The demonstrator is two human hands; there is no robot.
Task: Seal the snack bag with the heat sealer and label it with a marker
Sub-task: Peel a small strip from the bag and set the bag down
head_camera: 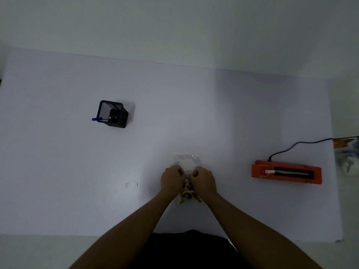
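A clear plastic snack bag (186, 162) lies flat on the white table in front of me, its empty top end pointing away and light-and-dark snack pieces in its near end. My left hand (172, 181) and my right hand (204, 181) pinch it side by side at its middle and cover much of it. An orange heat sealer (286, 172) with a black sealing strip sits to the right, apart from my hands. A blue-capped marker (98, 119) leans out of a black mesh pen holder (114, 114) at the far left.
The sealer's black power cord (297, 144) runs off to the right edge. A small white slip (131, 185) lies on the table left of my hands. Some coloured items (346, 152) sit past the table's right edge. The wall stands behind the table.
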